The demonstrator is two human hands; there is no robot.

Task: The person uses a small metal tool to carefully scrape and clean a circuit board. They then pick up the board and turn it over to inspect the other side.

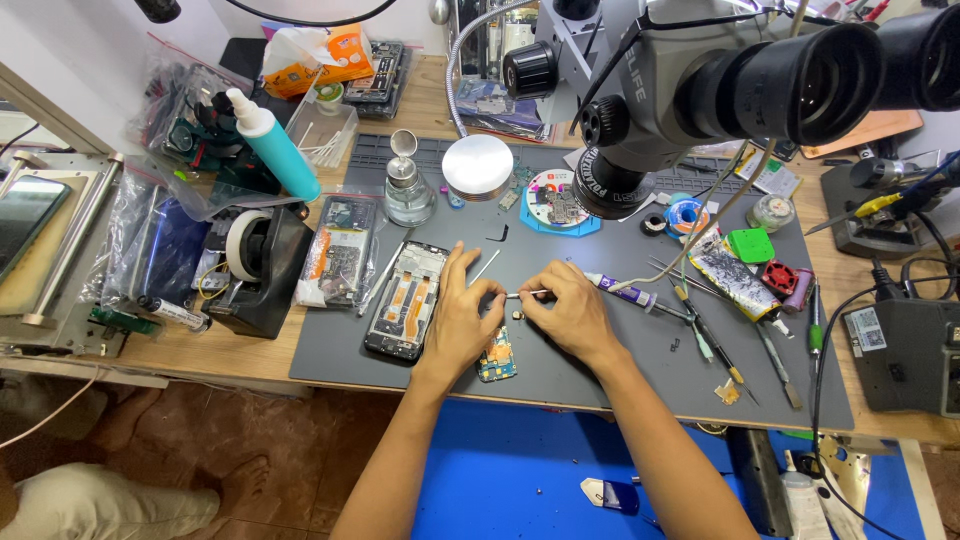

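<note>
Two hands: both on grey mat (pixel 560 375)
Phone frame (pixel 405 300): opened, just left of left hand
Left hand (pixel 462 318): fingers pinching tweezers (pixel 528 294) tip
Circuit board (pixel 497 355): under hands, possibly untouched
Right hand (pixel 570 310): closed around tweezers

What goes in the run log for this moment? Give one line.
left hand: steadies small part | right hand: holds tweezers | circuit board: on grey mat, below hands | opened phone: beside left hand

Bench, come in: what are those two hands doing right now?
Left hand and right hand pinch tweezers together. Small circuit board lies below. Opened phone beside left hand.
</note>
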